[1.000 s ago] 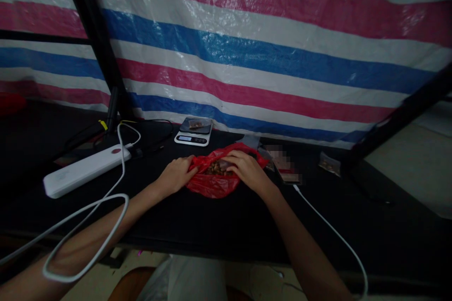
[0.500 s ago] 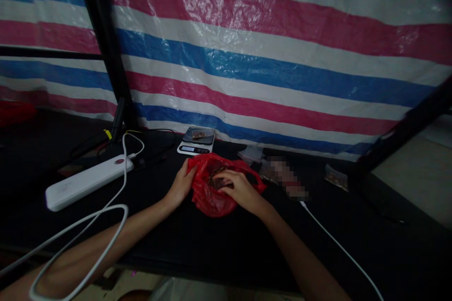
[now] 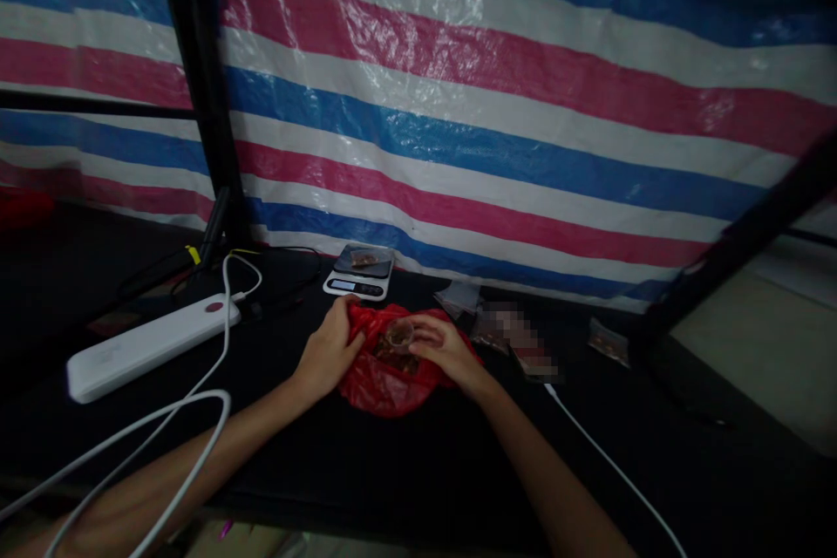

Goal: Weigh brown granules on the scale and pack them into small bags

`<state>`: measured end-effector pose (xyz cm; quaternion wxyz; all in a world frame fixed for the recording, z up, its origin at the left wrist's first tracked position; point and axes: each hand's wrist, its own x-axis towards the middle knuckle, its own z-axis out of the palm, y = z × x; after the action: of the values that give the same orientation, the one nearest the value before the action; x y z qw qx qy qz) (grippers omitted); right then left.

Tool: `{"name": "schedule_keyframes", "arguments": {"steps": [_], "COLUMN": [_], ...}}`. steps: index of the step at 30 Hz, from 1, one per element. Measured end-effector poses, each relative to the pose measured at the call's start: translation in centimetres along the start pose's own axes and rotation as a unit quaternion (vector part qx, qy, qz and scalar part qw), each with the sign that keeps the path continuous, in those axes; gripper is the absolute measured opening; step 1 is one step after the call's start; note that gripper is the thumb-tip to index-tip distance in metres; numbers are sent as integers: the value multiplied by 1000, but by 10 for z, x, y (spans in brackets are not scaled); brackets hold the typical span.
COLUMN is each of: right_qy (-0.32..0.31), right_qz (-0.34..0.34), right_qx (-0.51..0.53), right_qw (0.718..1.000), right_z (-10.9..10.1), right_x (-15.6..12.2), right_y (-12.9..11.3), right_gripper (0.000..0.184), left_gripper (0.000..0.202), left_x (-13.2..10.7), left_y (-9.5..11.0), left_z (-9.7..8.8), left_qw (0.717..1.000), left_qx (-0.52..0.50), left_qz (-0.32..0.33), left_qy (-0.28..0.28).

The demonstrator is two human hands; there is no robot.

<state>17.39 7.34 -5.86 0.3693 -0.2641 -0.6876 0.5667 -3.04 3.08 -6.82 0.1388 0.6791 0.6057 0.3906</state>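
Observation:
A red plastic bag [image 3: 383, 384] with small brown pieces inside lies on the black table [image 3: 405, 462]. My left hand [image 3: 325, 355] grips the bag's left edge with closed fingers. My right hand [image 3: 443, 352] pinches a small clear cup [image 3: 398, 336] holding some brown pieces, just above the bag's open mouth. Behind the bag stands a small white digital scale [image 3: 359, 273] with a small packet on its platform.
A white power strip [image 3: 150, 346] lies at the left, with white cables [image 3: 131, 436] looping toward me. Small clear packets [image 3: 608, 342] lie to the right of the bag. A white cable [image 3: 608, 462] runs along my right forearm. A striped tarp [image 3: 497, 105] hangs behind.
My right hand has come up out of the bag holding the small clear cup with brown pieces. My left hand stays on the bag's left edge. The view has tilted slightly.

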Motion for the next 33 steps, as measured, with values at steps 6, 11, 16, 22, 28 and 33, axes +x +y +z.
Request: {"name": "schedule_keyframes", "arguments": {"steps": [6,11,16,22,28,33], "right_qy": [38,65,47,40,56,53], "right_qz": [-29,-36,-29,-33,-22,-20], "right_qx": [70,93,101,110,125,114], "right_qw": [996,993,993,993,990,992], "right_z": [-2,-3,0,-4,-7,-6], "right_x": [-4,-5,-4,0,5,4], "right_y": [-12,-12,-11,-6,-2,-7], "right_gripper": [41,41,40,38,40,41], "left_gripper": [46,28,42,62,60,73], "left_x": [3,40,124,187,188,193], "left_y": [8,34,8,-54,-67,-62], "left_z": [-5,-34,-32,-13,-16,-4], "left_qw": [986,968,955,970,971,966], "left_qx": [57,118,128,59,81,154], "left_qz": [139,223,255,129,131,134], "left_qy": [73,18,-87,-195,-184,-159]}}
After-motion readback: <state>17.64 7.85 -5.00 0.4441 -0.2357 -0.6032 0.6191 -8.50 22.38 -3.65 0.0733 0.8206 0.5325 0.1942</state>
